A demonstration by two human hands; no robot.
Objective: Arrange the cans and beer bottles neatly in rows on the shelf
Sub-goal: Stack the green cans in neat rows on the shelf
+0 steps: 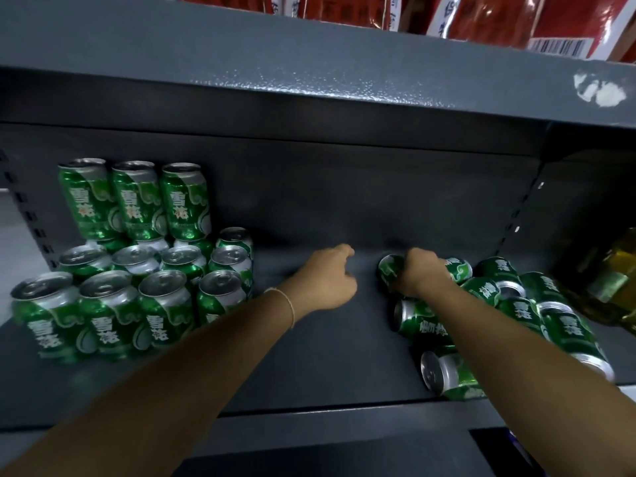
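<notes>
Several green beer cans (161,304) stand upright in rows at the left of the dark grey shelf (309,356), with three more cans (137,201) stacked on top at the back. A loose heap of the same cans (516,311) lies on its side at the right. My right hand (421,273) grips one lying can (390,268) at the heap's far left end. My left hand (327,280) hovers over the bare middle of the shelf, fingers loosely curled and holding nothing.
The upper shelf board (309,80) overhangs close above, carrying red packages (481,15). Yellow-green bottles (616,280) sit at the far right behind the heap. Slotted uprights (27,215) flank the bay.
</notes>
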